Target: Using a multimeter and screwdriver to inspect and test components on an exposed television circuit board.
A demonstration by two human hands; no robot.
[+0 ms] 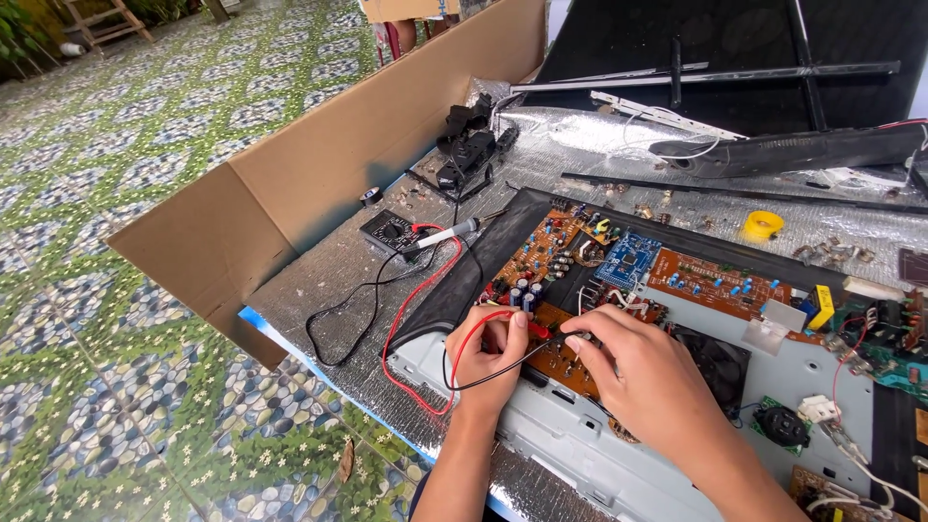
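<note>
A: What are you working on, and where?

B: You sit at a table covered in crinkled silver foil sheet (580,145), set on a floor of green and blue pebble-pattern tiles (116,290). A brown cardboard panel (319,164) stands along the table's left edge like a wall.

A: Any packages or labels?

B: None you can tell apart. A yellow tape roll (762,225) lies far right, and a black multimeter (389,232) sits near the cardboard, its red lead (411,309) and black lead (338,319) looping toward you.

A: And your hands?

B: Your left hand (486,353) has its fingers curled tight around the red probe (535,331), thumb on top. Your right hand (643,372) pinches the black probe (572,337) between closed fingertips. Both tips rest on the orange circuit board (556,353), which sits in the open grey chassis (619,454) just in front of you, near its left end.

A: Room to move?

B: The near table edge runs just below your wrists. The foil left of the chassis holds only the 2 leads; to the right, boards and wires crowd the chassis.
</note>
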